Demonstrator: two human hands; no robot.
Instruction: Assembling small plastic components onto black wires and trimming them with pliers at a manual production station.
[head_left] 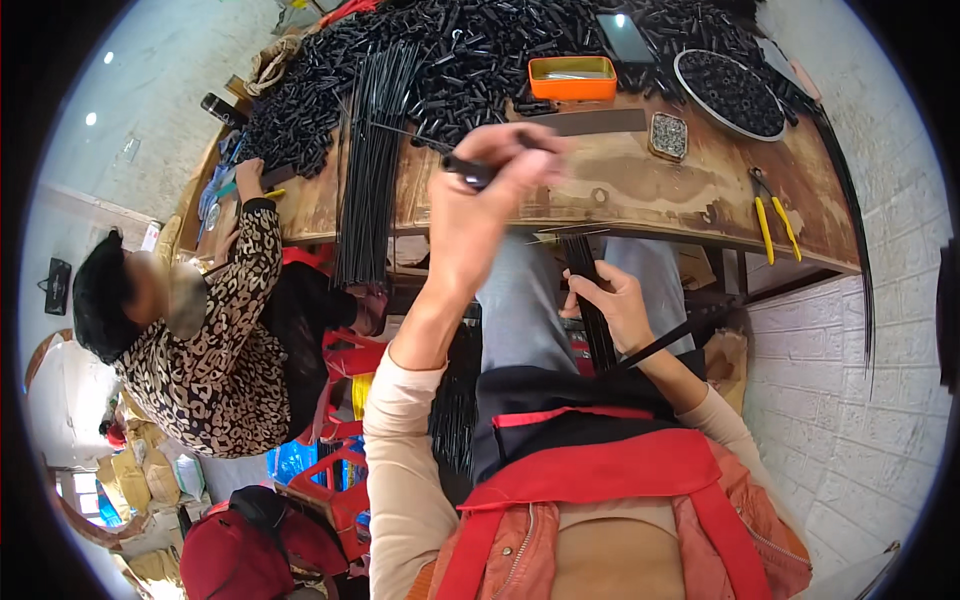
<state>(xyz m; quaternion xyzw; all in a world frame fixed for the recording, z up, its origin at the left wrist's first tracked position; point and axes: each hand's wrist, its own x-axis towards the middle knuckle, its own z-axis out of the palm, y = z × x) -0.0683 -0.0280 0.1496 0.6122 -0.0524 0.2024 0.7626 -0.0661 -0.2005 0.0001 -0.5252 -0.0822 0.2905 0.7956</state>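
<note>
My left hand (478,200) is raised over the front of the wooden table, blurred by motion, its fingers closed round a short black tube (468,172). A thin dark rod (412,136) points left from beside that tube. Lower down, in front of the table edge and over my lap, my right hand (618,305) grips a bundle of thin black rods (595,335). Several thin pale strips or rods (568,236) lie crosswise at the bundle's upper end, against the table edge. Left of my raised hand, a thick sheaf of long black rods (368,180) hangs over the edge.
Heaped black tubes (480,60) cover the table's back. Nearer stand an orange tin (572,90), a dish of small metal pieces (668,137), a grey flat strip (600,122), yellow-handled pliers (775,215) and a round tray (770,133). A co-worker (215,330) sits at the left.
</note>
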